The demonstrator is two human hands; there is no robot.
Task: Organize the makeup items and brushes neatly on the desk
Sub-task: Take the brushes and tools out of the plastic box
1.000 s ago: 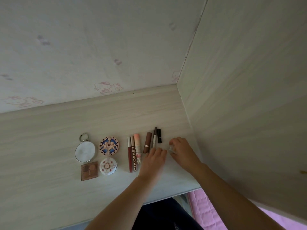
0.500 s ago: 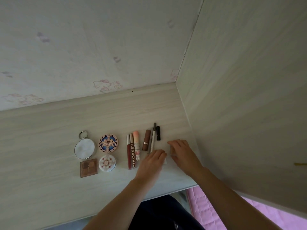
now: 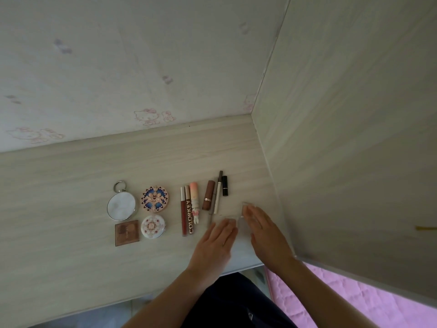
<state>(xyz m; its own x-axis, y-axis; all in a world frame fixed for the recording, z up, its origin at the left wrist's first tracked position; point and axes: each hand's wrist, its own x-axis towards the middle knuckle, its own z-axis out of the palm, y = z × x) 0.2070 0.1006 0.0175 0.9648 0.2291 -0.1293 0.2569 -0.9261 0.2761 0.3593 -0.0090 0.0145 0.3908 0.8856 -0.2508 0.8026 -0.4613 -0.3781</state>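
Note:
Makeup lies in rows on the pale wooden desk [image 3: 71,185]. At the left sit a round white mirror compact [image 3: 121,207], an ornate blue and pink compact [image 3: 155,199], a white round compact [image 3: 153,226] and a brown square palette [image 3: 127,232]. To their right lie a red lip gloss [image 3: 183,214], a COLORKEY tube [image 3: 188,215], a pink bunny balm [image 3: 195,202], a brown lipstick [image 3: 208,195], a white pencil [image 3: 218,191] and a small black lipstick [image 3: 224,185]. My left hand [image 3: 217,242] and right hand [image 3: 262,233] flank a small clear item [image 3: 241,224], their straight fingers touching it.
A tall wooden side panel [image 3: 343,138] rises just right of my right hand. The papered back wall [image 3: 142,67] closes the desk's far side. The desk's near edge [image 3: 236,268] runs under my wrists, with a pink mat [image 3: 331,299] below it.
Both hands have drawn back toward the desk's near edge, away from the pencil ends, and the clear item sits between them. The laid-out makeup has not shifted.

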